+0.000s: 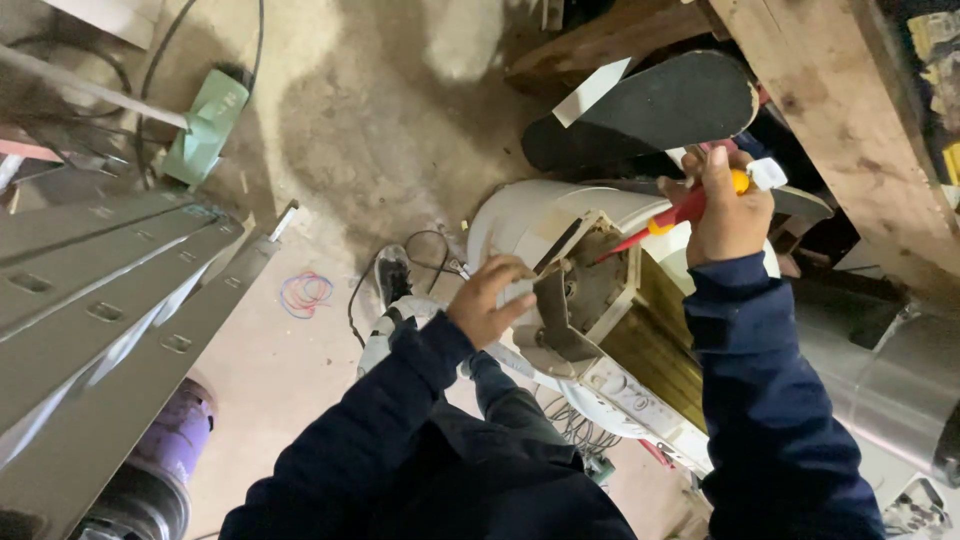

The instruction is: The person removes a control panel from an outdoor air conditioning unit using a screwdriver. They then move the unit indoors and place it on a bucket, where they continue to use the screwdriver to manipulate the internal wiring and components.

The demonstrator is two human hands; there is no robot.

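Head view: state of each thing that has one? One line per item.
white appliance: casing opened, inner parts exposed, lying tilted.
red-handled screwdriver: held in the right hand, tip pointed into the opening.
left hand: fingers resting on the casing edge, not gripping a tool.
metal ladder: lying flat on the floor.
coil of coloured wire: loose on the floor, untouched.
green power tool: set down, cable attached.

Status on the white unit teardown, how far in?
Done: the white appliance has its casing open, inner parts exposed. In hand: the right hand works a red screwdriver into the opening while the left hand steadies a panel edge. Left: the housing is not yet fully apart.
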